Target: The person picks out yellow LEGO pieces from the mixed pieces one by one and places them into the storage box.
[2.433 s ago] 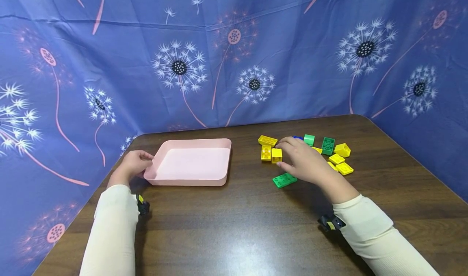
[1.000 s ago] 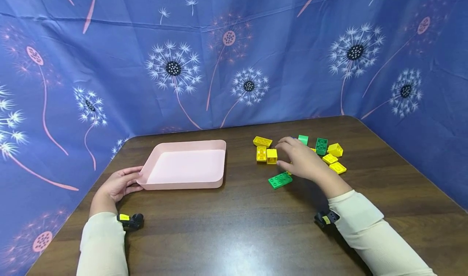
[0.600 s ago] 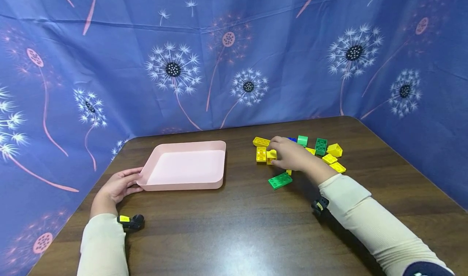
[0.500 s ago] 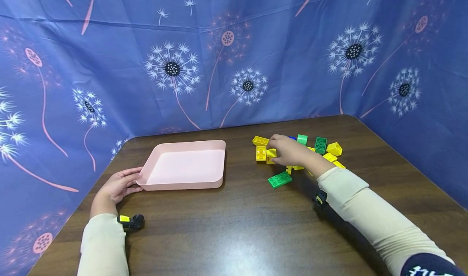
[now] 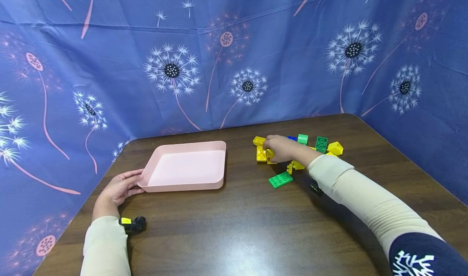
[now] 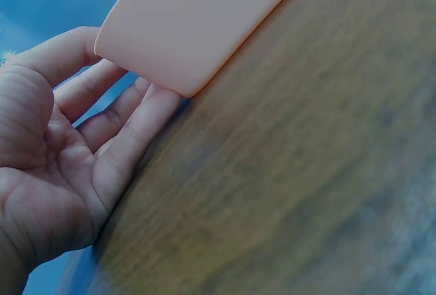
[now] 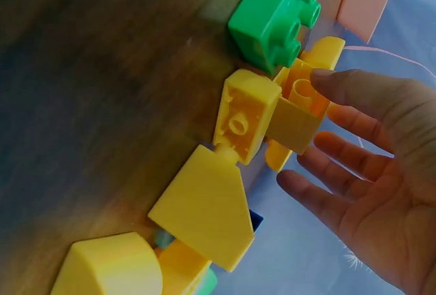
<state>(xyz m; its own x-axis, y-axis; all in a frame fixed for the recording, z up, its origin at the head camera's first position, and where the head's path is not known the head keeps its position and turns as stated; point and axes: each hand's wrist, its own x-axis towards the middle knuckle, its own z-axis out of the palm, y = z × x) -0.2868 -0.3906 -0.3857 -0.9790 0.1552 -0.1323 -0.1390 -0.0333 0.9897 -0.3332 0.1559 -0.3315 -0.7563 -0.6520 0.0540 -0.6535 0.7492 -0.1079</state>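
Observation:
A pile of yellow and green toy bricks lies right of centre on the brown table (image 5: 237, 231). My right hand (image 5: 269, 148) reaches over its left end, above two yellow bricks (image 5: 261, 154). In the right wrist view the right hand (image 7: 320, 138) has its fingers spread, and its thumb touches an upturned hollow yellow brick (image 7: 296, 118). A flat green brick (image 5: 280, 180) lies nearest me. My left hand (image 5: 128, 182) rests open against the near left corner of an empty pink tray (image 5: 183, 184); in the left wrist view the left hand (image 6: 122, 84) has straight fingers at the corner of the tray (image 6: 197, 16).
More bricks sit behind the right hand: a light green one (image 5: 302, 139), a dark green one (image 5: 321, 144), a yellow one (image 5: 334, 147) and a blue one (image 5: 291, 138). A blue dandelion-print cloth (image 5: 234, 65) walls in the table's back and sides.
My right hand moved left across the pile to the yellow bricks, and a few bricks near it shifted. My left hand slid from the tray's left side to its near corner.

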